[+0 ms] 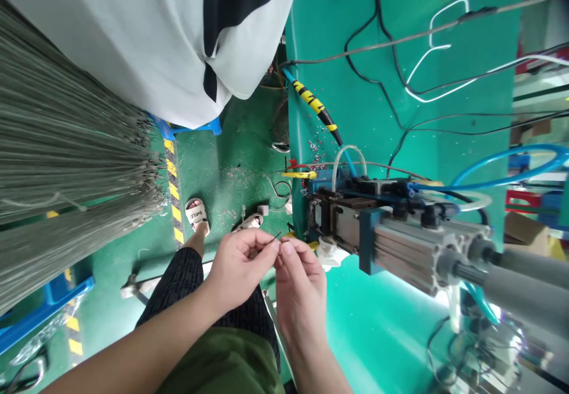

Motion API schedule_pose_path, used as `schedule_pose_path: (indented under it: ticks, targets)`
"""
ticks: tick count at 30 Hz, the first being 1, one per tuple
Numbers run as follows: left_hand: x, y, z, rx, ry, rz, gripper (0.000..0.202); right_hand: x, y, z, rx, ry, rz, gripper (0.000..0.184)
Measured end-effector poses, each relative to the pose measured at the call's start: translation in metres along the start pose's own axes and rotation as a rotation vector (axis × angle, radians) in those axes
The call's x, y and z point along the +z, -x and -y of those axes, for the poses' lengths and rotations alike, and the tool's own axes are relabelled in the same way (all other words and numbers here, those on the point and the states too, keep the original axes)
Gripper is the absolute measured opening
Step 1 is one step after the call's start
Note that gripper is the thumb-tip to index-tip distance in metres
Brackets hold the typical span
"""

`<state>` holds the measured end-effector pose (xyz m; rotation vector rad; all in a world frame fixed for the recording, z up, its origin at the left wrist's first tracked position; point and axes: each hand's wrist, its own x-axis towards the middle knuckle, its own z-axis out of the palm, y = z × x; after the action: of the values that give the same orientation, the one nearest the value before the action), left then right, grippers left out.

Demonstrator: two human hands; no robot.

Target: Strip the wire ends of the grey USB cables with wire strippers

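My left hand [237,269] and my right hand [302,287] meet in front of my lap. Between their fingertips runs a short thin dark wire [275,237], its tip sticking out toward the upper right. The thumb and fingers of each hand pinch it, and the fingers hide most of its length. To the left hangs a large bundle of thin grey wires [66,151], its ends fanning out. On the right, the blue-framed head of a pneumatic machine [347,216] sits a short way beyond my right hand.
Grey pneumatic cylinders [422,252] with blue air hoses [511,166] lie on a green bench [377,329], with black cables [391,68] across it. A person's white and black garment [146,32] fills the upper left. Sandalled feet [197,216] rest on a green floor with yellow-black tape [172,189].
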<state>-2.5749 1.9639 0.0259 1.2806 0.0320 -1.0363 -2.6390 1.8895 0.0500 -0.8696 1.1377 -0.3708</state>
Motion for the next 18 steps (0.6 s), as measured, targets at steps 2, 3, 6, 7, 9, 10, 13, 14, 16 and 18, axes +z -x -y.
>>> schedule_pose_path:
  ticks: [2, 3, 6, 7, 9, 10, 13, 14, 16, 18]
  targets:
    - [-0.001, 0.001, 0.0, -0.001, 0.013, -0.003, 0.015, -0.001, 0.001, 0.0, -0.024, 0.028, 0.015, 0.007]
    - [-0.002, 0.001, 0.0, -0.001, 0.021, -0.005, 0.015, -0.002, 0.001, 0.0, -0.053, 0.065, 0.026, 0.005]
    - [-0.005, 0.004, -0.004, -0.01, 0.005, -0.001, 0.017, -0.002, 0.001, 0.004, -0.2, 0.236, 0.062, 0.005]
    - [-0.006, 0.005, -0.006, -0.025, -0.014, 0.011, 0.018, -0.003, 0.0, 0.005, -0.251, 0.3, 0.071, 0.006]
    - [-0.008, 0.006, -0.011, -0.051, -0.063, 0.04, 0.018, -0.003, -0.002, 0.008, -0.335, 0.422, 0.086, 0.007]
    - [-0.01, 0.007, -0.014, -0.056, -0.09, 0.056, 0.019, -0.003, -0.003, 0.009, -0.368, 0.468, 0.095, 0.006]
    - [-0.015, 0.007, -0.021, -0.038, -0.154, 0.089, 0.019, -0.001, -0.006, 0.01, -0.377, 0.484, 0.132, 0.007]
    - [-0.017, 0.007, -0.022, -0.037, -0.161, 0.092, 0.019, 0.0, -0.007, 0.01, -0.345, 0.443, 0.144, 0.007]
    - [-0.021, 0.006, -0.021, -0.052, -0.15, 0.077, 0.018, 0.002, -0.009, 0.008, -0.254, 0.334, 0.154, 0.007]
    - [-0.024, 0.005, -0.016, -0.065, -0.134, 0.042, 0.017, 0.006, -0.01, 0.007, -0.172, 0.241, 0.138, 0.007]
